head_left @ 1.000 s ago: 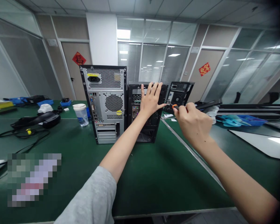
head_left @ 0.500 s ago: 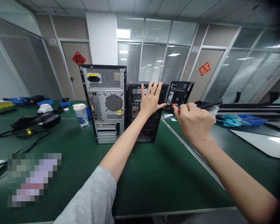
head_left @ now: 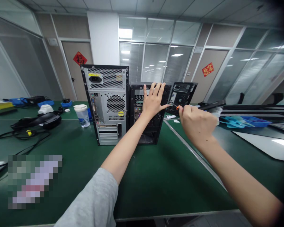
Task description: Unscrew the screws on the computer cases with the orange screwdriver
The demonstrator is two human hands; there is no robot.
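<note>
My left hand (head_left: 153,101) lies flat, fingers spread, against the back panel of a black computer tower (head_left: 148,130) standing upright on the green table (head_left: 156,179). My right hand (head_left: 196,124) is closed round a screwdriver with an orange collar (head_left: 177,107); its thin shaft points left toward the right edge of the black tower, close to my left thumb. A taller silver-backed tower (head_left: 107,104) stands just left of the black one.
A third black case (head_left: 183,96) stands behind on the right. A lidded plastic cup (head_left: 81,115) sits left of the silver tower. Dark tools and cables (head_left: 35,123) lie far left. Blue trays (head_left: 246,121) and a white panel (head_left: 267,146) lie on the right table.
My right hand has turned slightly on the screwdriver and shifted a little up and left. My left hand has stayed pressed on the black tower.
</note>
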